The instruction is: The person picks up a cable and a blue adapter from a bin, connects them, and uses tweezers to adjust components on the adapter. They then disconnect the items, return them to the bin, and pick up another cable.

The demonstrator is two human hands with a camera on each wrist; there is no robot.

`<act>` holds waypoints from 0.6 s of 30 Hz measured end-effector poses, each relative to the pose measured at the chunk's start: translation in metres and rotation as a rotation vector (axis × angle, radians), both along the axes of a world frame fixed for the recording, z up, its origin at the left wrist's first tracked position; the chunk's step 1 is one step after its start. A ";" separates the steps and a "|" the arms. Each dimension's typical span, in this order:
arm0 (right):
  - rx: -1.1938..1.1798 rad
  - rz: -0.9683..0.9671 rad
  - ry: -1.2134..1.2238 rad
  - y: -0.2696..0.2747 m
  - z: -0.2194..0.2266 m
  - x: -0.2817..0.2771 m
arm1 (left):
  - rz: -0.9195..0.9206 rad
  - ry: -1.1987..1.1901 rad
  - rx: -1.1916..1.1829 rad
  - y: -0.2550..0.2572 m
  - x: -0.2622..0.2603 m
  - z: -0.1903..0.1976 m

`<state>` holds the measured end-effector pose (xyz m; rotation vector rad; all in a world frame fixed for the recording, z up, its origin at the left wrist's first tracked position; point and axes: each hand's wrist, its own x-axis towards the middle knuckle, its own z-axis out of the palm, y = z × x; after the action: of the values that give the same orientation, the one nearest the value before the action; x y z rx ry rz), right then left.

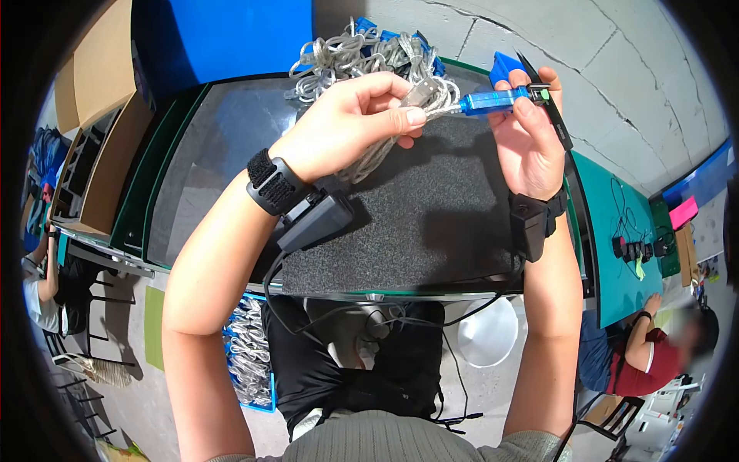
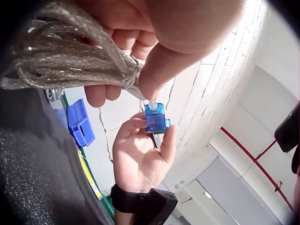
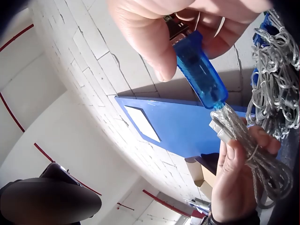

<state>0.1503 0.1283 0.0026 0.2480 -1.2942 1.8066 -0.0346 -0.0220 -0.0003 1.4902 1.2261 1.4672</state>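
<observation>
My left hand pinches a tied coil of clear-jacketed cable between thumb and fingers, beside its USB plug. The cable runs into a translucent blue connector housing, which my right hand holds by its far end with thumb and fingertips. At that end a long, thin black piece with a small green spot stands across the right fingers; its kind cannot be told. Both hands are raised over the dark mat, the cable short between them. In the right wrist view, metal shows at the connector's end beneath the thumb.
A heap of similar coiled cables lies at the back of the mat. A blue bin stands behind the right hand, an open cardboard box at left. More cables fill a basket below; a seated person is at right.
</observation>
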 end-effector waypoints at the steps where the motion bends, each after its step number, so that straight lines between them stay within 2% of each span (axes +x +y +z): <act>1: 0.001 0.001 -0.001 0.000 0.000 0.000 | 0.005 0.012 -0.008 -0.001 0.000 0.001; 18: 0.052 -0.030 -0.008 -0.002 0.000 0.000 | 0.005 0.069 -0.001 0.004 0.002 -0.004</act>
<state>0.1502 0.1267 0.0025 0.2489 -1.3454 1.7523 -0.0329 -0.0183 -0.0044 1.5498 1.2721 1.4292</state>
